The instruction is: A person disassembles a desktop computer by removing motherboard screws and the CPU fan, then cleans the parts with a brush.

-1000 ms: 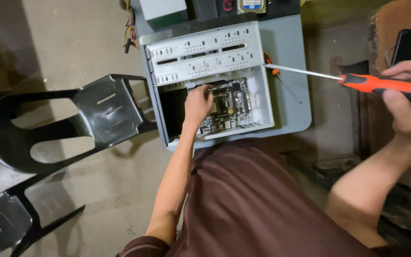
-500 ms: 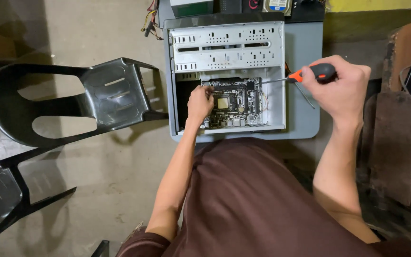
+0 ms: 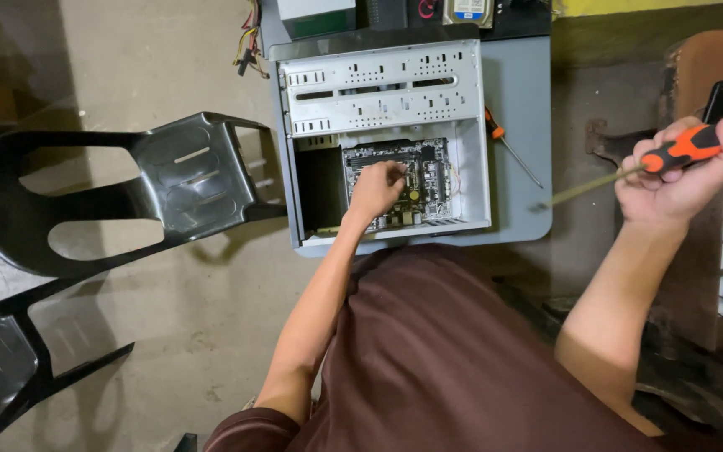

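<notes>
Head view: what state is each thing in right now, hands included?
Computer case: lying flat, side open.
Motherboard: seated inside the case.
Left hand: fingers down on the motherboard.
Right hand: closed around a screwdriver handle.
Orange-handled screwdriver: lifted, clear of the case.
Small screwdriver: lying loose beside the case.
Black chair: standing unoccupied.

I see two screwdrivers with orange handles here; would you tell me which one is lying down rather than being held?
The small screwdriver lying on the grey table, right of the open computer case. The longer one is gripped in the right hand.
</notes>
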